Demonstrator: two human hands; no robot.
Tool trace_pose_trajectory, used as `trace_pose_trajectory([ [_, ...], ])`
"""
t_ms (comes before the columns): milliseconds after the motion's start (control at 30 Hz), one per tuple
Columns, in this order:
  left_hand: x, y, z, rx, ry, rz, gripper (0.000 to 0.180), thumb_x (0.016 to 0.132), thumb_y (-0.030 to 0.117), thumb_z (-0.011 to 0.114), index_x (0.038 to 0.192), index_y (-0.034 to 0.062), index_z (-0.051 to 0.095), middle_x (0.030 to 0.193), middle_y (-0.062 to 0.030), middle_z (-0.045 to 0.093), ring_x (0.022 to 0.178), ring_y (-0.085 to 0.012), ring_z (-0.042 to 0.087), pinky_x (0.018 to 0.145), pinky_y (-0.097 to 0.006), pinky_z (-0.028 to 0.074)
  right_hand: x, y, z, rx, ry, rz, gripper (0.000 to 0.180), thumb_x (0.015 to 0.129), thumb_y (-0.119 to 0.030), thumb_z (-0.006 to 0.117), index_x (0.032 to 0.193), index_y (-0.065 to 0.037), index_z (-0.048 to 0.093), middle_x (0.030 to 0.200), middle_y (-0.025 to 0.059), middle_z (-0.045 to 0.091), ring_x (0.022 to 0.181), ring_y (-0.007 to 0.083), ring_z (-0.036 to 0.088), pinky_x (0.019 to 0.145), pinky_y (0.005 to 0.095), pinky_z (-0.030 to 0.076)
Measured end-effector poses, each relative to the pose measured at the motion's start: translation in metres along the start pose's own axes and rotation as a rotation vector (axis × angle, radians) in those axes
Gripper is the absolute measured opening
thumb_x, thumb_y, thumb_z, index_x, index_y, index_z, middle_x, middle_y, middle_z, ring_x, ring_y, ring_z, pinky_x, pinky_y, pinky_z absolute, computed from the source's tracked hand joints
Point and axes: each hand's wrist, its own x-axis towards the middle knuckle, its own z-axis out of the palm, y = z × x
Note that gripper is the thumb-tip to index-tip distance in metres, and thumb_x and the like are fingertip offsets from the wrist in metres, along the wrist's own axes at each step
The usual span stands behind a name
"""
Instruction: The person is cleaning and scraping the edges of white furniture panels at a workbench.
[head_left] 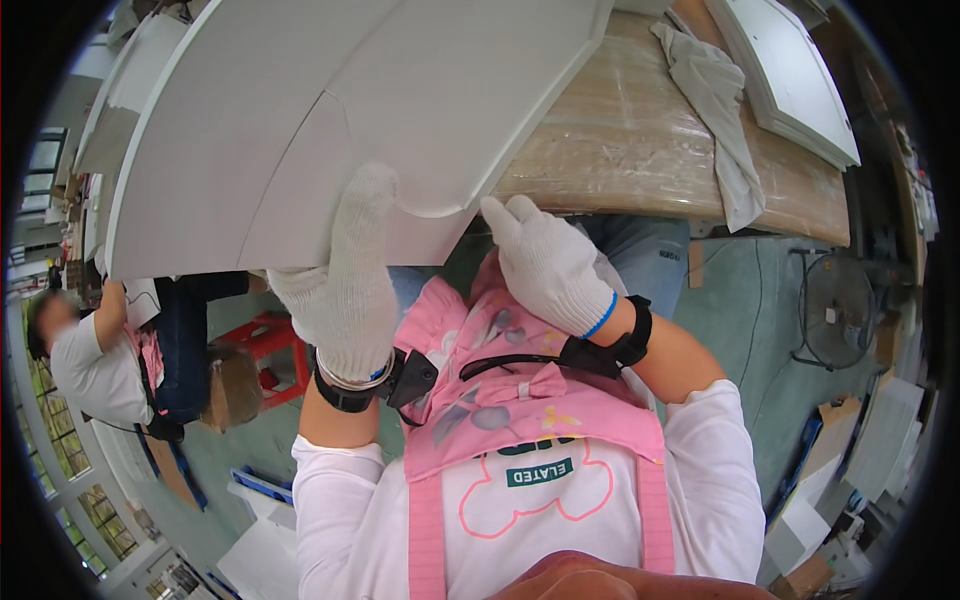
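A large white panel [220, 130] slants across the upper left, and its near edge reaches my hands. My left hand [345, 280], in a white knitted glove, grips that edge. Part of the hand lies along the panel's top face; the rest goes out of sight at the edge. Thin lines run across the face, and a thin raised white curve [432, 212] runs between my two hands. Near the panel's right corner my gloved right hand [548, 262] is closed, fingertips pinched together. What they hold, if anything, is too small to make out.
A plastic-wrapped brown bench top [620, 130] extends to the right, with a grey cloth [705, 90] and white panels [785, 75] on it. A floor fan [838, 310] stands at right. Another person [110, 360] works at left, near a red stool [275, 350] and a carton [235, 388].
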Motion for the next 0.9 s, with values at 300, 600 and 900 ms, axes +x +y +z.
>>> trace_pose_trajectory([
  [300,-0.011,-0.034,-0.017,0.151,-0.002,-0.243,0.022,0.088,0.004,0.074,0.109,-0.001,0.07,0.098,-0.0054,0.071,0.087,-0.0127,0.065,0.082,-0.029,0.052,-0.012,0.066,-0.018,0.815,0.05,0.175,0.022,0.098,-0.013,0.056,0.113,-0.001,0.065,0.098,0.0092,0.071,0.091,0.0161,0.066,0.083,0.0298,0.051],
  [600,-0.001,-0.018,-0.068,-0.344,-0.036,-0.27,0.026,0.091,0.001,0.066,0.117,-0.0014,0.064,0.102,-0.0083,0.069,0.094,-0.0174,0.067,0.084,-0.031,0.054,-0.055,0.126,-0.045,0.992,0.256,0.286,0.019,0.103,-0.007,0.048,0.115,0.001,0.06,0.087,0.0045,0.066,0.081,0.0097,0.06,0.079,0.0256,0.051],
  [900,-0.007,-0.101,-0.077,-0.578,-0.18,-0.69,0.028,0.103,0.018,0.056,0.126,0.0029,0.059,0.12,-0.0089,0.066,0.11,-0.022,0.064,0.094,-0.036,0.054,-0.058,0.12,-0.07,0.421,0.205,0.139,0.022,0.093,-0.017,0.06,0.109,-0.004,0.069,0.091,0.0132,0.07,0.082,0.0235,0.068,0.075,0.0325,0.053],
])
